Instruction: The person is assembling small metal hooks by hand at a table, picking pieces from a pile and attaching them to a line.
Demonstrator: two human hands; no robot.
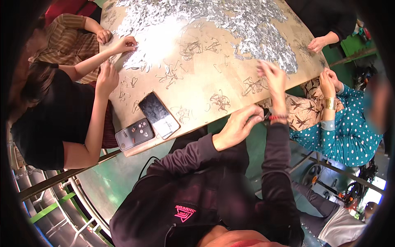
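Note:
My left hand [239, 126] is at the table's near edge, thumb and fingertips pinched together; anything between them is too small to make out. My right hand [274, 79], a red band at its wrist, is raised over the table with fingers partly stretched and slightly blurred; I see nothing in it. Just beyond its fingers lies a wide heap of small, shiny silver pieces [263, 39]. A loose cluster of thin, bent wire pieces [254, 85] lies beside my right hand. Another wire cluster [220, 101] lies beyond my left hand.
A black phone [159, 115] and a dark patterned phone or case [135, 134] lie at the table's [197, 78] near left corner. More wire clusters [169, 76] dot the tabletop. Other people's hands [108, 78] are at the left, and another person's hands [329, 82] at the right edge.

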